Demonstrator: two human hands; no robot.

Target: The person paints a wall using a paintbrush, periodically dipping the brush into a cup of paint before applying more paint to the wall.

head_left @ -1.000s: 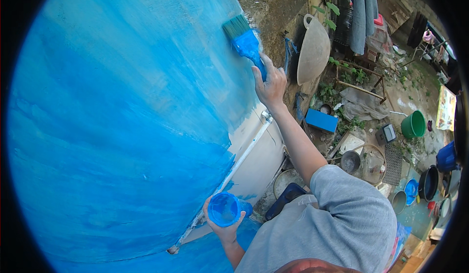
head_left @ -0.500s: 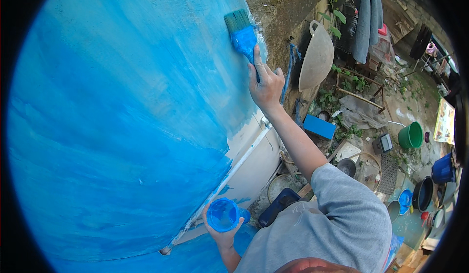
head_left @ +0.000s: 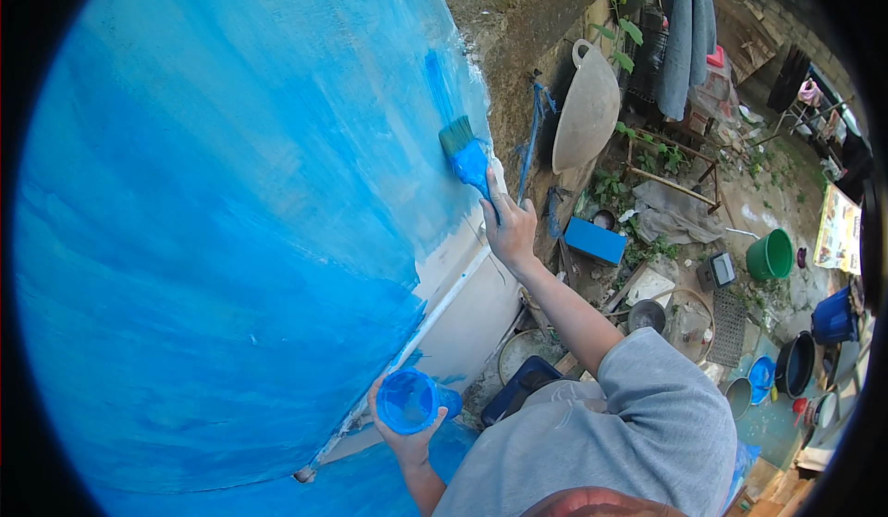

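While right fingers (head_left: 501, 190) grip it, the brush (head_left: 471, 160) slants up-left, bristles (head_left: 456, 135) topmost.

Rough wall (head_left: 518, 31), far side: surface weathered, with dark stains. A wok (head_left: 587, 115) is on edge beside it; whether hung or leaning cannot be determined. A leafy plant (head_left: 631, 31) and a grey cloth (head_left: 686, 45) are noted farther off. On the ground: blue box (head_left: 595, 241), crumpled sheet (head_left: 678, 212) to its far right. A green bucket (head_left: 770, 255) stands farther right. Nearer: grey pan (head_left: 647, 314), left of a dark mat (head_left: 731, 327). Right edge: blue bucket (head_left: 835, 317), black tub (head_left: 795, 364) just beside it.
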